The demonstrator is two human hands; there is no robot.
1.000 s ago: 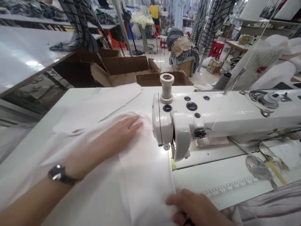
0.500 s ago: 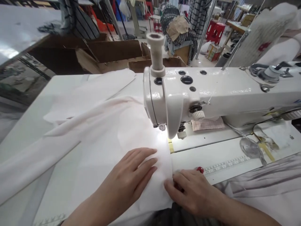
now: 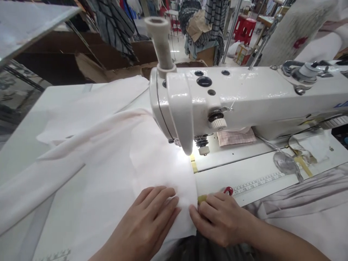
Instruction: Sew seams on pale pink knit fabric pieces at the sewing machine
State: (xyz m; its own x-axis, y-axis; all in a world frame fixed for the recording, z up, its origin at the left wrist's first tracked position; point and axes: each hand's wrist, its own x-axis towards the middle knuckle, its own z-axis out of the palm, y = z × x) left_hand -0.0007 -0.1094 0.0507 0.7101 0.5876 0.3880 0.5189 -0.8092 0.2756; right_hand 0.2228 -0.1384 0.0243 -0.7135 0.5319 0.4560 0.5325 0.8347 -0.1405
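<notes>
Plainly, a pale cloth (image 3: 160, 159) is spread over the white table (image 3: 217, 177) to the left of the sewing machine (image 3: 239, 88), and its right edge is led from beneath the lit machine head toward the wearer. The left hand (image 3: 149, 219) is laid palm down upon the cloth, with its fingers kept together and slightly bent, so nothing is gripped by it. The right hand (image 3: 221, 219) is set at the cloth's edge, its thumb rested against the material and its fingers curled; whether the edge is pinched cannot be told. Just beside its knuckles a red ring (image 3: 228, 190) is seen (the rest of that object is hidden), and a printed ruler scale (image 3: 258, 184) is shown on the table beyond. Farther back, a folded pink cloth (image 3: 236, 137) is partly covered by the machine arm, while a rounded clear piece (image 3: 285, 162) is placed to the right, near a yellow strip (image 3: 303, 166). Behind the table, cardboard boxes (image 3: 54, 65) are stood, and a red stool (image 3: 244, 30) is seen on the floor.
</notes>
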